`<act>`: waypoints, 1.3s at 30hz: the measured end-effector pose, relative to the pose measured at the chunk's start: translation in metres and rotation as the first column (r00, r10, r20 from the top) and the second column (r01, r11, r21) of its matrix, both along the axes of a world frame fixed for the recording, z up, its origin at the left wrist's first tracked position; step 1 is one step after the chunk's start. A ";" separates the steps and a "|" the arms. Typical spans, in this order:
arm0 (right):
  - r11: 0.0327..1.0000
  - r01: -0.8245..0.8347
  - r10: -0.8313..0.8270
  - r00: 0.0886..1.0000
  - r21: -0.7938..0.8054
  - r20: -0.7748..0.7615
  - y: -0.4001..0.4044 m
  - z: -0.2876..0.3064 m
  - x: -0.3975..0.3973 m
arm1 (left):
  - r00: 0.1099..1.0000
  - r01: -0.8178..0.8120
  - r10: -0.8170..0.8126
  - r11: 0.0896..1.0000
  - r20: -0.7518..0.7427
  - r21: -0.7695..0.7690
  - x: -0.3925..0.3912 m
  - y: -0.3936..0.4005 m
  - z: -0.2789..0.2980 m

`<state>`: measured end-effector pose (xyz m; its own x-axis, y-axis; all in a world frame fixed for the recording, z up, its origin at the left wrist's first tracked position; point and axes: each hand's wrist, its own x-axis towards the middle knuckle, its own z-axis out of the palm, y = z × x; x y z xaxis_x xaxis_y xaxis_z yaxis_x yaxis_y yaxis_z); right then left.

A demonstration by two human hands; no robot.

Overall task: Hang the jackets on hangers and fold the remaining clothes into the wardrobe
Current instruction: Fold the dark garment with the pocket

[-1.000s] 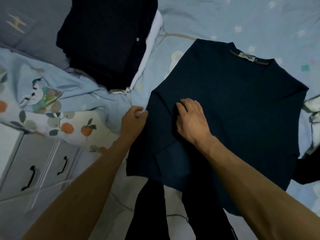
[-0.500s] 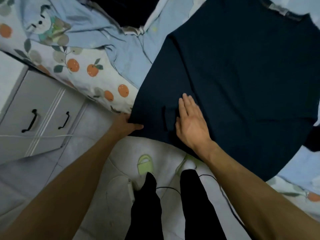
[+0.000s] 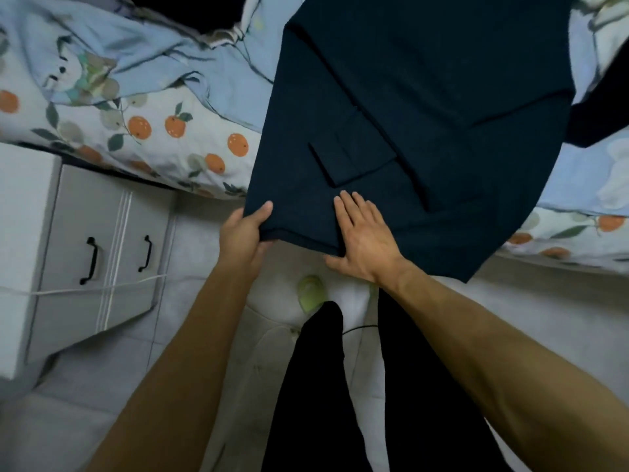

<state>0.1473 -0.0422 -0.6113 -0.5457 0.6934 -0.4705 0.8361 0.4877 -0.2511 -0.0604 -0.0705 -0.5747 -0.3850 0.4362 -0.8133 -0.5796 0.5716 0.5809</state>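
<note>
Shirt: our dark blue shirt [image 3: 425, 107] lies flat on the bed [image 3: 211, 93], and its bottom end hangs over the bed edge.
Change: a moment ago our hands were up at the side of the shirt; now they are down at the bottom hem, and the sleeve [image 3: 354, 155] lies folded in.
Meaning: we think the side fold is done and the hem fold comes next.
Left grip: our left hand [image 3: 243, 233] pinches the hem corner, thumb on top.
Right grip: our right hand [image 3: 364, 238] lies flat with fingers straight, pressing the hem.
Edges: the hem is past the bed edge, so it could slip down.
Room: the shirt's own flat middle gives room to fold upward; the drawers [image 3: 102, 247] stand to the left.
</note>
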 end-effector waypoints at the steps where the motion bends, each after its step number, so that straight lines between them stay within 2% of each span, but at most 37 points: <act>1: 1.000 0.019 -0.019 1.000 0.005 0.006 -0.005 0.000 -0.002 | 0.997 -0.044 0.042 0.998 0.059 0.034 0.001 0.001 0.003; 3: 0.999 0.050 -0.050 0.999 0.013 0.013 -0.010 0.000 -0.007 | 0.985 -0.103 0.091 0.992 0.144 0.077 0.001 0.003 0.007; 7: 0.982 0.173 -0.177 0.983 0.074 0.049 -0.009 0.001 -0.001 | 0.966 -0.168 0.146 0.982 0.213 0.085 -0.002 0.004 0.012; 11: 0.960 0.239 -0.255 0.961 0.145 0.105 0.004 0.036 0.020 | 0.952 -0.218 0.204 0.975 0.228 0.034 -0.006 0.008 0.027; 18: 0.886 0.451 -0.463 0.872 0.109 0.159 0.056 0.108 0.055 | 0.957 -0.234 0.235 0.972 0.167 -0.030 0.004 0.060 0.075; 20: 0.849 0.513 -0.526 0.844 0.126 0.102 0.077 0.123 0.067 | 0.968 -0.218 0.220 0.976 0.121 -0.028 0.006 0.095 0.086; 23: 0.789 0.591 -0.594 0.803 0.168 -0.036 0.119 0.141 0.074 | 0.983 -0.180 0.179 0.984 -0.047 -0.008 0.006 0.154 0.097; 26: 0.707 0.692 -0.675 0.722 0.148 -0.151 0.170 0.151 0.077 | 0.978 -0.095 0.101 0.995 -0.185 0.041 0.011 0.220 0.101; 29: 0.643 0.759 -0.716 0.644 0.104 -0.270 0.225 0.150 0.083 | 0.986 -0.025 0.034 0.998 -0.165 0.056 0.015 0.278 0.106; 32: 0.617 0.781 -0.719 0.610 0.098 -0.333 0.290 0.136 0.093 | 0.989 0.057 -0.050 0.997 -0.142 0.043 0.015 0.342 0.096; 39: 0.572 0.819 -0.741 0.543 0.053 -0.395 0.407 0.064 0.094 | 0.955 0.277 -0.268 0.959 -0.128 0.061 0.018 0.454 0.028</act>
<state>0.2415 0.3653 -0.5477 0.1832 0.9667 -0.1789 0.8064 -0.2519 -0.5350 -0.0420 0.3839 -0.5465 -0.3333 0.5974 -0.7294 -0.3329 0.6492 0.6839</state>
